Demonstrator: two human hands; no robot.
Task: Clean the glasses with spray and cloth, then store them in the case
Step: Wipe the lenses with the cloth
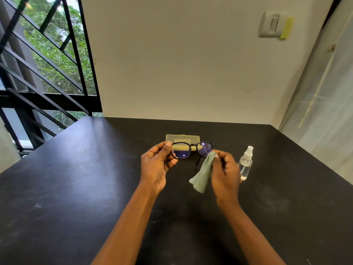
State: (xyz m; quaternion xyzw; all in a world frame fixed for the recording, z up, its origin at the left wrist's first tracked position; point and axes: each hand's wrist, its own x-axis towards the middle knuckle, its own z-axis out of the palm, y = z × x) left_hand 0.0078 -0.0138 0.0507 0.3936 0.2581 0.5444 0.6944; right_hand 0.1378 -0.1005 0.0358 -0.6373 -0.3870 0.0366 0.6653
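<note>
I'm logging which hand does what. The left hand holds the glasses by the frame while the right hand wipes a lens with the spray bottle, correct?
Not quite. The head view shows the right hand wiping with the green cloth, not the spray bottle, which stands untouched on the table. The left hand does hold the glasses.

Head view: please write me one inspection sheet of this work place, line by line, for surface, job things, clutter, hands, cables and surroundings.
Surface: black table, matt, with faint pale scuffs.
Job's things: glasses held above the table, dark frame; green cloth at the lens on the right of the picture, its lower part hanging free; yellow case lies closed behind the glasses; clear spray bottle stands upright at the right, white nozzle on.
Clutter: nothing seen.
Hands: left hand grips the glasses at their left end; right hand pinches the cloth.
Cables: nothing seen.
Surroundings: pale wall with a switch plate; barred window at left; plastic sheeting at right.
</note>
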